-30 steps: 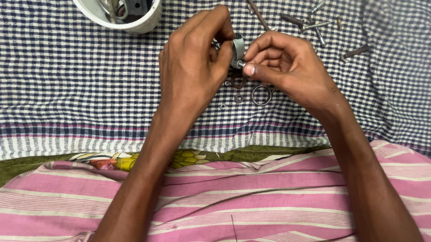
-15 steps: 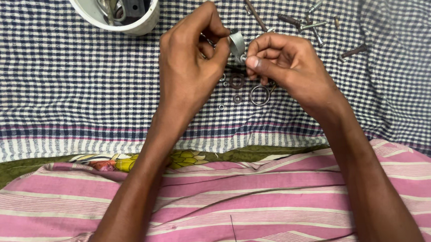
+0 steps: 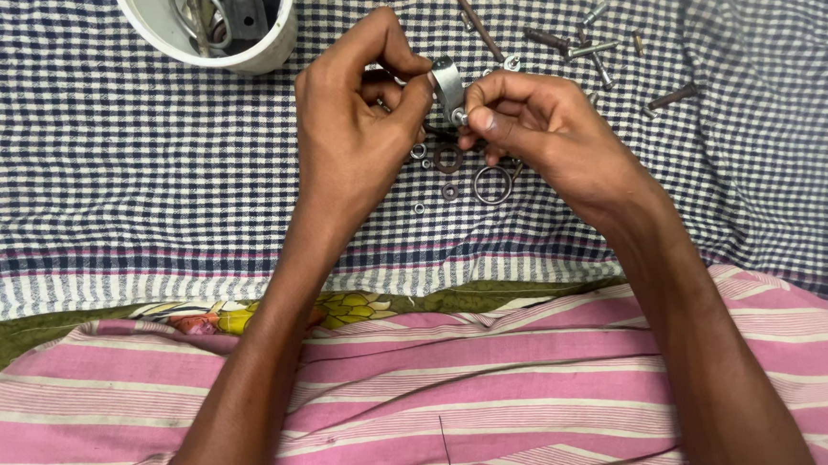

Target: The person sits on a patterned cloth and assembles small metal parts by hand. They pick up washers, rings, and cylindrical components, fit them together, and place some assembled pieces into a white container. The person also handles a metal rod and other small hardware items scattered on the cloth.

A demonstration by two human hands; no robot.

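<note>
left hand point(image 3: 355, 121) pinches curved grey metal clamp piece point(image 3: 446, 85), held upright between both hands above checked cloth point(image 3: 95, 185) | right hand point(image 3: 522, 125) fingertips closed on small bolt end at clamp's lower edge | loose steel rings point(image 3: 491, 186) lie just below

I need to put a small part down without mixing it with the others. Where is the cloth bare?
Bare: the checked cloth left of the left hand, below the white cup, and the lower right patch beside the right hand. Crowded: rings and washers under both hands, bolts above the right hand.
</note>
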